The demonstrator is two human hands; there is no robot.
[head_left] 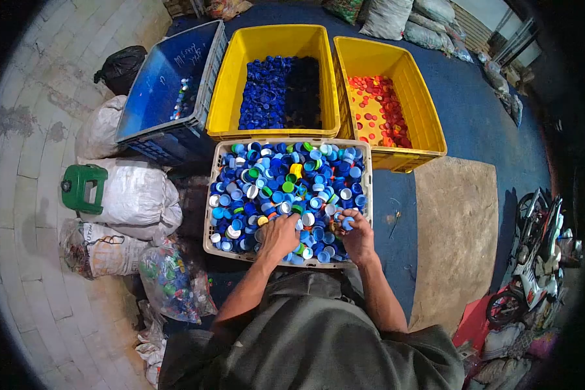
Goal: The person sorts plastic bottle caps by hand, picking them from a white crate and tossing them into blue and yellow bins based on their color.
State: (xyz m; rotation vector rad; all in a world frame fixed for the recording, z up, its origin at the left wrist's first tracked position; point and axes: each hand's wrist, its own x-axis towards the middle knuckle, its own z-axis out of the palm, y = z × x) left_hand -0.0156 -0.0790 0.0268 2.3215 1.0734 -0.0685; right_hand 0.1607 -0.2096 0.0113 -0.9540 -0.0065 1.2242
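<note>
A shallow white crate [368, 195] in front of me is full of mixed plastic caps [266, 175], mostly blue, with some green, white and yellow ones. My left hand [281, 235] reaches into the caps near the crate's front middle, and its fingertips are hidden among them. Over the front right part of the crate, my right hand [357, 237] has its fingers curled around a light blue cap [348, 223].
Behind the crate stand a blue bin [151, 97] with few caps, a yellow bin [224, 97] of dark blue caps and another yellow bin [432, 127] of red caps. Sacks [136, 195] and a green container [84, 188] are at left; a motorcycle [530, 279] is at right.
</note>
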